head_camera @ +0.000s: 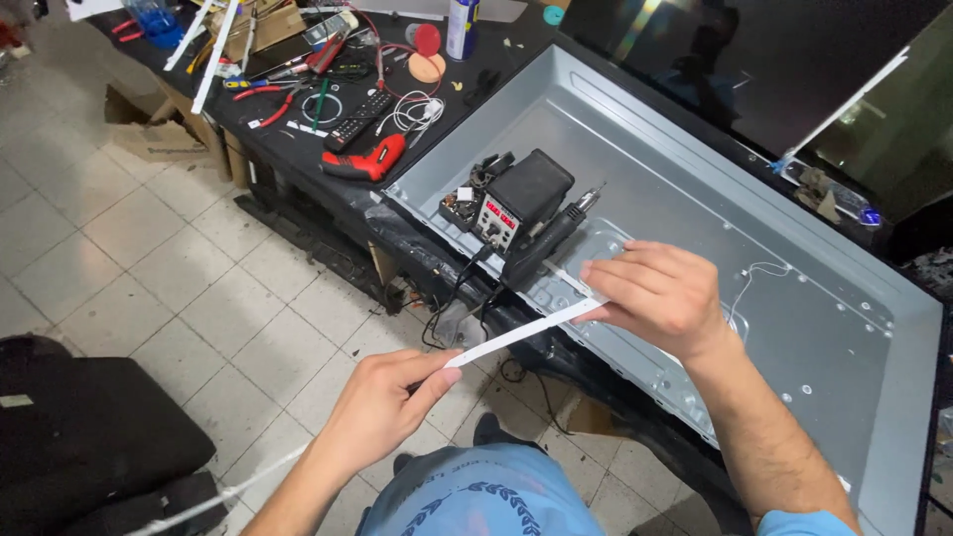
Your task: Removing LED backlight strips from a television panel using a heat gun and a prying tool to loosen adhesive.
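Note:
A long thin white strip [521,333] runs between my two hands, above the near edge of a big grey metal back panel [685,179]. My left hand [382,402] pinches the strip's near end between thumb and fingers. My right hand [655,293] grips the far end, fingers curled over it. Just beyond my right hand, a black soldering station [521,199] with a red display sits inside the panel, its hot-air handle [546,243] lying beside it.
A dark workbench [328,99] at upper left carries a red tool [365,161], a remote control [359,119], pliers, cables, a spray can [462,25]. A dark screen [754,69] leans behind the panel. Tiled floor lies left; a black case [89,437] is at lower left.

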